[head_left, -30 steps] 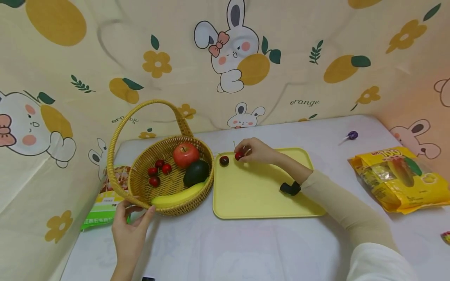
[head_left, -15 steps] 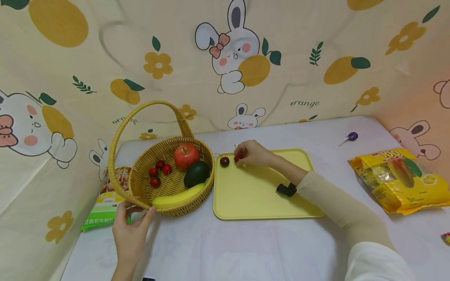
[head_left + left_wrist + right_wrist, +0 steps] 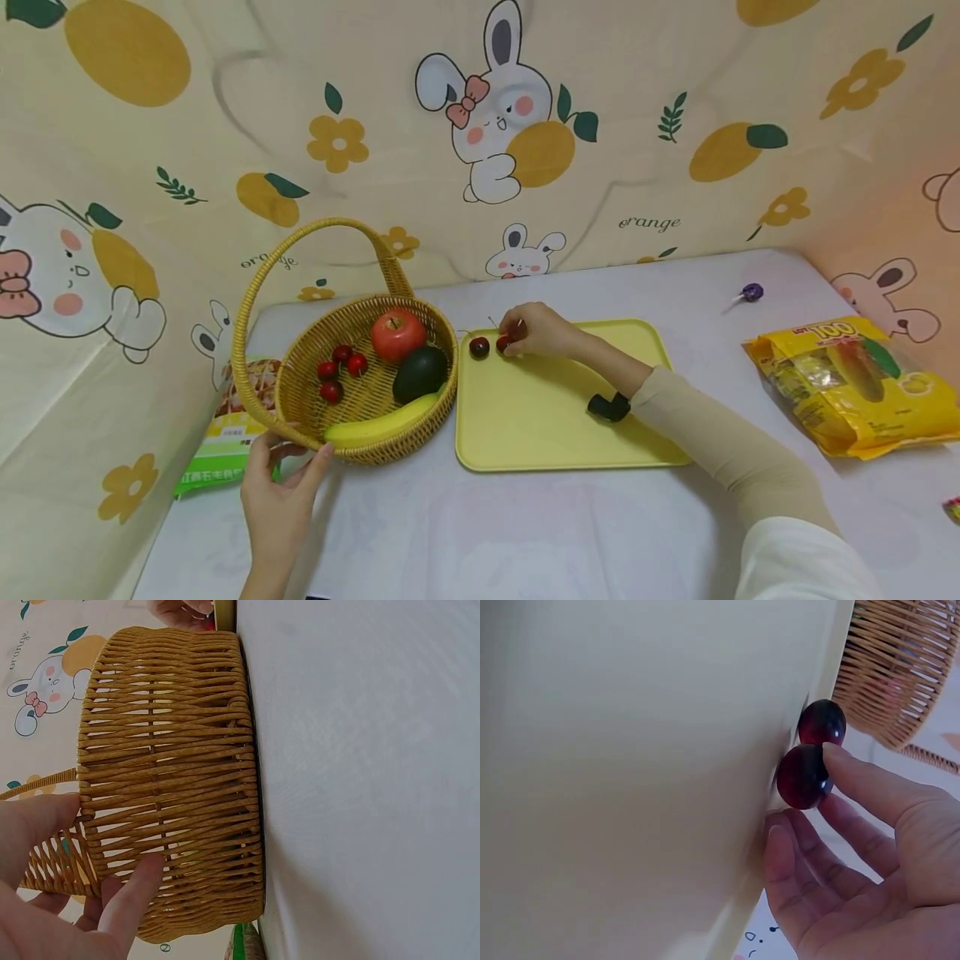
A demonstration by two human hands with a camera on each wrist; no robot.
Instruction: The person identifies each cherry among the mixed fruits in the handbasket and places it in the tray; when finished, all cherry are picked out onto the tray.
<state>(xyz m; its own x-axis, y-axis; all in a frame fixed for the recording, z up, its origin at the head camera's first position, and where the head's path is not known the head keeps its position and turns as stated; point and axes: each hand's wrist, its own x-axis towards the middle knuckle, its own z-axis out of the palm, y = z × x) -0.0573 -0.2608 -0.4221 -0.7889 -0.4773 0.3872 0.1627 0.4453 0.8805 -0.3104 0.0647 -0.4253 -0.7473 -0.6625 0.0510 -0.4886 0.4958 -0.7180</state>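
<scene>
Left hand (image 3: 283,496) is pinching the wicker basket (image 3: 367,398) at its rim by the handle, with four cherries (image 3: 357,364), a banana (image 3: 382,423), an apple (image 3: 398,337) and a dark green fruit (image 3: 420,376) inside. Next over, at the yellow tray's (image 3: 525,425) back left corner, there's a loose cherry (image 3: 479,347), then just beside it a second cherry (image 3: 503,343) pinched in the right hand (image 3: 543,331).

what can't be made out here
Head: the cherry in the right hand, partly covered by it.
Head: the green snack bag, partly behind the basket and left hand.
Head: a colourful item, cut off by the right edge.
Head: a black object, cut off by the bottom edge.
Left wrist: the basket's contents, mostly hidden by its woven wall.
</scene>
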